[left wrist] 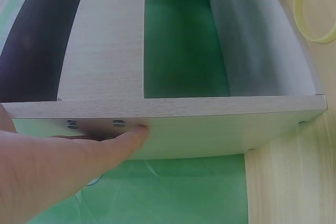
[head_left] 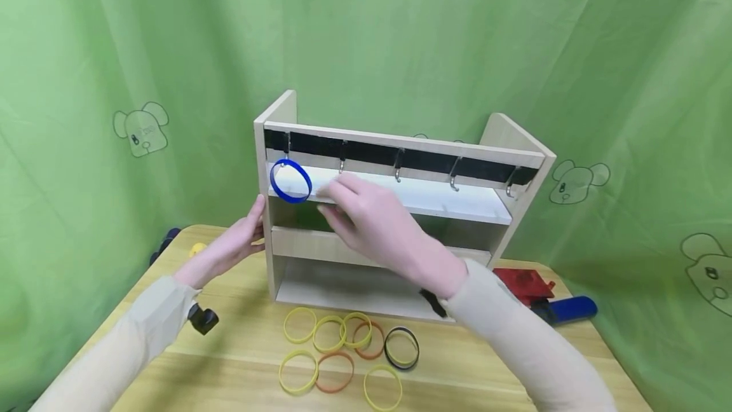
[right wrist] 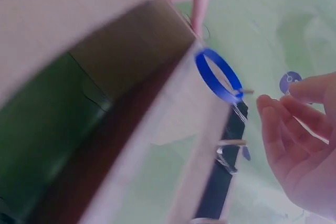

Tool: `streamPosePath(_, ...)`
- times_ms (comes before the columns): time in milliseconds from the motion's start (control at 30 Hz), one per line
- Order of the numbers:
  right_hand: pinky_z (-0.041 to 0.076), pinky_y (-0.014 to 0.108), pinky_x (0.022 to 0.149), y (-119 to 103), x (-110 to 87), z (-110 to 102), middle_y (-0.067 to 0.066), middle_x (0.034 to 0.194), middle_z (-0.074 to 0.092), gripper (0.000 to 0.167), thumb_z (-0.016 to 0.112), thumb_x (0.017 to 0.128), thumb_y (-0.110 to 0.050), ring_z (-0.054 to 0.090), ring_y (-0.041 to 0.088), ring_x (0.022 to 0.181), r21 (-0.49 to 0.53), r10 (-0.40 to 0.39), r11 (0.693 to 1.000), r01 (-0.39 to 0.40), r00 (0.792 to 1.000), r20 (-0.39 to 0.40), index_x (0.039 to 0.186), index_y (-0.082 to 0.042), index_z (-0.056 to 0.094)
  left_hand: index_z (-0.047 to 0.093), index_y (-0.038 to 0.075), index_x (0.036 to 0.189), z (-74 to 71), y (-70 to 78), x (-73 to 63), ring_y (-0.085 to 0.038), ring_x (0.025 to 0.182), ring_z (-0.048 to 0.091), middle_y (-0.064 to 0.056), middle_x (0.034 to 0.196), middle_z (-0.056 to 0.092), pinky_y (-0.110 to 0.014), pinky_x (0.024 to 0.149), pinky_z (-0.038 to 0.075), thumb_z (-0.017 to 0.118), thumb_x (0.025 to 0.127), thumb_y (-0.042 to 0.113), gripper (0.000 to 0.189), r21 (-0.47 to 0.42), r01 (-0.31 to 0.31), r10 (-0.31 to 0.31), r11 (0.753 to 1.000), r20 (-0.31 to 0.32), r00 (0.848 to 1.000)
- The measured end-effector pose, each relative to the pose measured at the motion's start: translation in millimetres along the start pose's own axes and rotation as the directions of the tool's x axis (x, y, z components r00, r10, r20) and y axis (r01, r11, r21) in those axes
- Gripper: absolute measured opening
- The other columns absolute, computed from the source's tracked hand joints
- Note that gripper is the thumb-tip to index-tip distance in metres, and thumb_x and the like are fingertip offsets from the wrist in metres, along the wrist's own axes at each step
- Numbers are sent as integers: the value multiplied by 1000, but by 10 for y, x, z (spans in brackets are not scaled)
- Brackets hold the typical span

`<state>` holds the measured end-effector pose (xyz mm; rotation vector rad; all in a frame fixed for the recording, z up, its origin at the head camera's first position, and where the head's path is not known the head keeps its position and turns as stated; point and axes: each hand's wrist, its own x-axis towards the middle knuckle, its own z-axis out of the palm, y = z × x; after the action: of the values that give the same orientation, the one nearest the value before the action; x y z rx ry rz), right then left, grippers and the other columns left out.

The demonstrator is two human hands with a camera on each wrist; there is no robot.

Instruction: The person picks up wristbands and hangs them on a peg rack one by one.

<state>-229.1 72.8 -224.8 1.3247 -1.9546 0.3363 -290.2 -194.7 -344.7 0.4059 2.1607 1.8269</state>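
A blue wristband hangs from the leftmost metal hook of a light wooden shelf unit. My right hand is just to the right of the band, apart from it, its fingers loosely bent with nothing between them. In the right wrist view, a gap shows between that hand and the blue band. My left hand rests against the unit's left side panel. In the left wrist view, the left thumb lies along the panel's outer face, near two screw heads.
Several bare hooks line the black strip to the right. On the table before the unit lie yellow bands, orange bands and a dark band. A red object and a blue-handled one sit at right.
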Motion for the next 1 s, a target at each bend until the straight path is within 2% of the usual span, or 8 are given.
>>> streamPosePath(133, 57, 13, 66, 2, -519, 75, 3, 92, 70, 12, 72, 88, -6, 67, 9, 74, 21, 72, 997, -73, 995, 62, 99, -5, 68, 6, 2, 159, 1, 15, 7, -46, 153, 9, -28, 164, 9, -63, 124, 13, 6, 96, 72, 94, 7, 1, -1, 1000, 4, 1000)
streamPosePath(233, 58, 14, 66, 60, -975, 212, 2, 91, 70, 13, 73, 87, -9, 67, 8, 74, 8, 176, 984, -179, 976, 128, 99, -6, 69, 4, 1, 158, -1, 24, 3, -47, 153, 8, -28, 164, 7, -63, 124, 13, 6, 96, 72, 95, 8, 0, 0, 1000, 1, 1000)
streamPosePath(333, 55, 15, 61, 139, -1461, 388, 1, 88, 69, 12, 74, 86, -12, 62, 6, 69, -23, 297, 954, -299, 932, 208, 97, -7, 70, 3, 1, 158, 0, 31, -2, -48, 152, 8, -29, 164, 6, -63, 124, 13, 6, 96, 72, 95, 10, -4, 4, 1000, 2, 1000)
streamPosePath(500, 55, 17, 58, 246, -2203, 674, 4, 84, 70, 10, 74, 83, -9, 65, 11, 67, -10, 437, 887, -461, 834, 337, 91, -6, 69, 3, 0, 158, 5, 24, -15, -48, 152, 8, -30, 164, 6, -63, 124, 13, 6, 96, 71, 94, 2, -3, 3, 1000, 5, 1000)
streamPosePath(567, 55, 21, 57, 292, -2438, 777, 3, 80, 70, 9, 75, 82, -7, 65, 10, 68, 18, 446, 874, -485, 819, 360, 88, -6, 69, 2, 1, 158, 2, 25, -18, -48, 152, 7, -30, 164, 6, -63, 124, 12, 6, 96, 71, 94, 5, -3, 3, 1000, 4, 1000)
streamPosePath(667, 54, 22, 57, 310, -2642, 845, 0, 76, 69, 9, 76, 80, -7, 61, 5, 68, 40, 460, 858, -513, 799, 387, 84, -8, 69, 2, 2, 159, -1, 19, -17, -48, 152, 7, -29, 164, 5, -63, 124, 12, 6, 96, 72, 94, 1, 1, -1, 1000, 6, 1000)
streamPosePath(733, 53, 21, 57, 307, -2706, 859, -2, 74, 68, 9, 77, 79, -7, 58, 2, 67, 39, 455, 861, -507, 802, 388, 82, -9, 69, 1, 2, 159, 2, 16, -14, -48, 152, 6, -29, 164, 5, -64, 124, 12, 6, 96, 72, 94, 1, 2, -2, 1000, 8, 1000)
streamPosePath(1000, 54, 17, 59, 267, -2689, 818, 1, 75, 70, 9, 75, 80, 0, 63, 6, 68, 29, 459, 859, -511, 795, 396, 81, -8, 71, 2, 4, 159, -2, 14, -16, -47, 153, 9, -28, 165, 7, -63, 124, 13, 6, 97, 71, 92, 1, -9, 9, 1000, 13, 1000)
